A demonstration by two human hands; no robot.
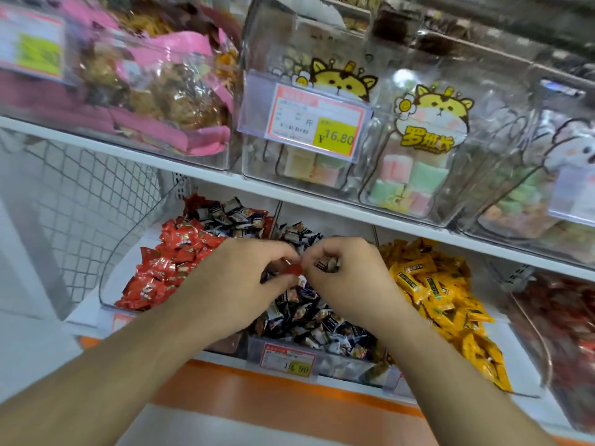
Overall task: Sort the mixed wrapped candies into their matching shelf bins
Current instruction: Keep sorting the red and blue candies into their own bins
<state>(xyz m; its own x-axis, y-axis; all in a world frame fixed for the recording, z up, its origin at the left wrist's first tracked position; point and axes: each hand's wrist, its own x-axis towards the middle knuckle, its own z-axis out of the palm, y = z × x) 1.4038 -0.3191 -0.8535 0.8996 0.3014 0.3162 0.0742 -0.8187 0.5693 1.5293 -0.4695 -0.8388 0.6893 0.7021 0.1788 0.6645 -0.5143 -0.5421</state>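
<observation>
Both hands hover over the middle bin of dark-wrapped candies (309, 317) on the lower shelf. My left hand (244, 278) pinches a red wrapped candy (293, 269) between thumb and fingers. Right beside it, my right hand (347, 278) is curled round a few dark-wrapped candies (328, 264), and its fingertips meet the red candy too. The bin of red candies (167, 262) lies to the left, with some dark candies (231, 217) piled at its back. A bin of yellow candies (441, 294) lies to the right.
A clear divider (135, 239) bounds the red bin on the left. A price tag (288, 360) hangs on the middle bin's front. The upper shelf (199, 175) carries clear bins of pink-bagged snacks (154, 91) and pastel marshmallows (409, 178). A bin of dark red packets (560, 317) sits far right.
</observation>
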